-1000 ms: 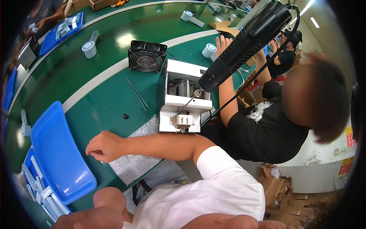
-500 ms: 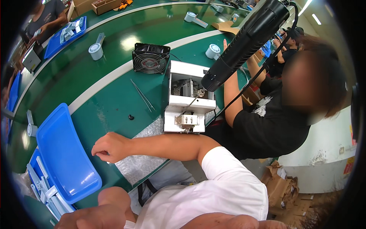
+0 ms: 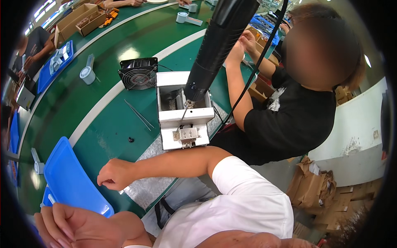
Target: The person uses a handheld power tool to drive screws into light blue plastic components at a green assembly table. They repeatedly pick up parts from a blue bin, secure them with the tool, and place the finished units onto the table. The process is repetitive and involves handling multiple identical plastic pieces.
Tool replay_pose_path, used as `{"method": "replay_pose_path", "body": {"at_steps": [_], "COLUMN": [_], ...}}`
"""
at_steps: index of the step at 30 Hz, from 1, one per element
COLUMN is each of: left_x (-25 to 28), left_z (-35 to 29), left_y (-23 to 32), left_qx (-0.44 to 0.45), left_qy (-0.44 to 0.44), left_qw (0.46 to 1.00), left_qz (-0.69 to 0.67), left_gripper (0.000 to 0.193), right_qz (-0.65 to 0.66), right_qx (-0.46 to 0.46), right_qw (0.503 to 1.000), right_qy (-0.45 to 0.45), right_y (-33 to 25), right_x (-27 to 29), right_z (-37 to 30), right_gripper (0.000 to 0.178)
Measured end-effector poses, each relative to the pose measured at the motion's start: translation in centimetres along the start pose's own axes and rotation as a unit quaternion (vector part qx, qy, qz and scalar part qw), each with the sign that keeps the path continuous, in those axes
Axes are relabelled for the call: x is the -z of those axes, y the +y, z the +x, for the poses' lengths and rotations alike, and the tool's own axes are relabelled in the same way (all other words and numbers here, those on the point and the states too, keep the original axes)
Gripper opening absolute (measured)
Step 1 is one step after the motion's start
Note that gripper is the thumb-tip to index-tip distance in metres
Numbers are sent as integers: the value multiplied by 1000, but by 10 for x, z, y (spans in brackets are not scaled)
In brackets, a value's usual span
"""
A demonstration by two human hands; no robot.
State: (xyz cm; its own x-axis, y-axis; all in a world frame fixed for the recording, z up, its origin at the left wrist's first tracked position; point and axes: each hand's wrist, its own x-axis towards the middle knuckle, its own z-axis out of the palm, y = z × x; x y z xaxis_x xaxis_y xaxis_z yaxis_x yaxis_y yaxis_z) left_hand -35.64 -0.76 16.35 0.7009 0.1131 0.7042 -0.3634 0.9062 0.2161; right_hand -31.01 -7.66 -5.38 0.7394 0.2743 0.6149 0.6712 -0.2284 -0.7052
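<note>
At the lower left, my left hand (image 3: 78, 227) is open, its fingers loosely bent, over the second blue tray (image 3: 46, 195) and covering most of it. A pale plastic piece (image 3: 51, 199) shows just above the fingers; I cannot tell whether they touch it. My right hand (image 3: 117, 174) is closed, fingers curled, above the green table beside the empty-looking blue tray (image 3: 68, 171). Whatever it grips, if anything, is hidden. My right forearm passes in front of the white screw-feeding machine (image 3: 184, 112), over which hangs a black electric screwdriver (image 3: 215, 53).
Tweezers (image 3: 139, 115) and a small black part (image 3: 131, 139) lie on the table. Behind them stands a black fan (image 3: 139, 74). Pale blue handled parts (image 3: 87, 75) sit on the green belt. A co-worker in black (image 3: 289, 120) sits close on the right.
My left hand has risen and moved left over the second tray, its fingers now in sight. My right hand stays curled near the same spot. The view has shifted; the co-worker's hands have come together.
</note>
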Motion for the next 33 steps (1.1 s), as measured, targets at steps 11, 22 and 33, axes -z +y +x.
{"method": "replay_pose_path", "body": {"at_steps": [11,22,33], "left_x": [-10,-14,-1], "left_z": [-1,-6,-12], "left_y": [-11,-15,5], "left_qx": [-35,-63,-37], "left_qy": [11,-18,-138], "left_qw": [999,995,984], "left_qz": [29,75,102], "left_gripper": [35,15,22], "right_qz": [-1,8,8], "right_qx": [1,1,10], "right_qw": [1000,1000,1000], "right_qy": [3,6,10], "right_y": [1,3,1], "right_x": [0,-4,-2], "right_z": [-4,-3,-2], "right_gripper": [8,8,7]}}
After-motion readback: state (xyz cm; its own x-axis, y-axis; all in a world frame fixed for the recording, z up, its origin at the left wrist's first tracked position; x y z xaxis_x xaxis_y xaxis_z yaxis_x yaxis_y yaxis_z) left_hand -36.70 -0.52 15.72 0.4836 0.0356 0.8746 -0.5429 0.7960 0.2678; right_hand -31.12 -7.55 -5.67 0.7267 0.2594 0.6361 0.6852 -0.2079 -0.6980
